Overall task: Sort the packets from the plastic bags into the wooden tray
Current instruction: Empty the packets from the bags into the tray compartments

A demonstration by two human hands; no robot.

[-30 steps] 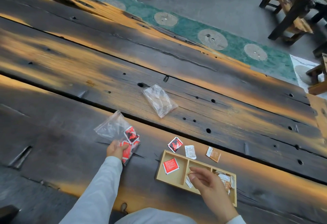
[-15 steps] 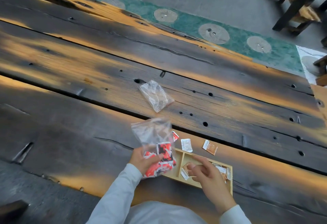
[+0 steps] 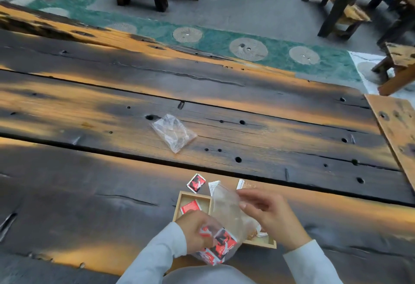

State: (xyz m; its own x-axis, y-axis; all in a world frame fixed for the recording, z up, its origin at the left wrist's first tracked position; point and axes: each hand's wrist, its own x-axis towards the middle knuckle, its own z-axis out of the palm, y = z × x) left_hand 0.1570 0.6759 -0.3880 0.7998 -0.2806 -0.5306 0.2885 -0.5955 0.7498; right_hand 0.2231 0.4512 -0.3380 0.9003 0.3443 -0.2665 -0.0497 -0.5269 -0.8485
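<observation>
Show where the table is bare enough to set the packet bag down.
Free: the dark plank left of the wooden tray, the plank right of the right hand, and the strip between the empty bag and the loose packets. Crowded: above the tray, where left hand and right hand hold the packet bag.

On my feed, both hands held a clear plastic bag (image 3: 225,210) over the wooden tray (image 3: 195,193). My left hand (image 3: 197,234) gripped its lower end, where red packets (image 3: 224,242) bunched, and my right hand (image 3: 269,214) pinched its upper edge. One red packet (image 3: 190,207) lay in the tray's left compartment. Just beyond the tray's far rim sat a red-and-black packet (image 3: 196,182), a white packet (image 3: 213,186) and an orange packet (image 3: 246,185), side by side. Well beyond the tray, a second clear bag (image 3: 174,132) lay on the table (image 3: 89,194).
</observation>
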